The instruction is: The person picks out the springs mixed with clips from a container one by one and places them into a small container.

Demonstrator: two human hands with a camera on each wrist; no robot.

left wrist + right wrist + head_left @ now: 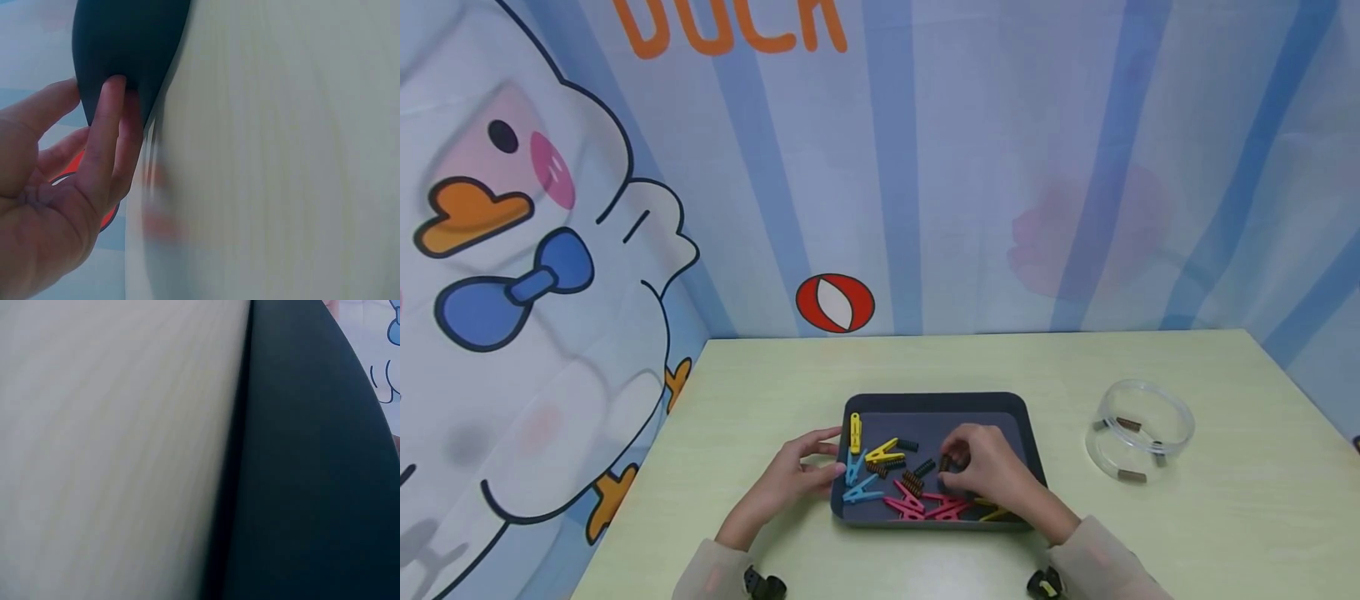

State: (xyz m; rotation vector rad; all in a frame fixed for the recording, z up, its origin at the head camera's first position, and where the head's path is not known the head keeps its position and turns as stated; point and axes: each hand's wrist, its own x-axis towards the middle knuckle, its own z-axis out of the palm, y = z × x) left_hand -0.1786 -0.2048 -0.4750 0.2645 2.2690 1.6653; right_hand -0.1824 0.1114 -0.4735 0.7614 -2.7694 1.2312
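A dark rectangular tray (970,403) holds yellow, blue and pink clothespins (910,502) and small ribbed cylinders, some brown and some black (907,445). At its left edge, my left hand (790,471) holds the tray by the rim; in the left wrist view, the fingers (103,134) lie against the outer wall. My right hand (988,467) reaches over the tray's right side and pinches a brown ribbed cylinder (944,462) between thumb and fingers. The right wrist view shows only the tray's outer side (306,456) and the tabletop, with that hand out of sight.
To the tray's right on the pale wooden table (1240,417) stands a clear round container (1090,450) with several small brown and dark pieces in it. A blue striped cloth (955,167) with a duck picture hangs behind the table.
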